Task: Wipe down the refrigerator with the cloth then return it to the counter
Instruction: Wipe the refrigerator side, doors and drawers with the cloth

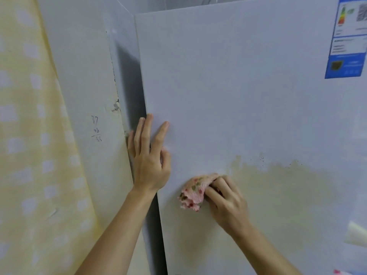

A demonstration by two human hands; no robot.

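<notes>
The right hand (224, 197) holds a bunched pink flowered cloth (192, 195) with curled fingers and presses it on the white refrigerator (238, 96) door, just left of a yellowish stain (282, 187). The left hand (151, 155) lies with fingers spread at the door's left edge. A blue label (347, 38) sits top right.

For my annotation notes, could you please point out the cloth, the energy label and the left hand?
cloth (191, 196), head view, bunched pink fabric.
energy label (347, 44), head view, white middle panel.
left hand (151, 167), head view, back of hand.
</notes>
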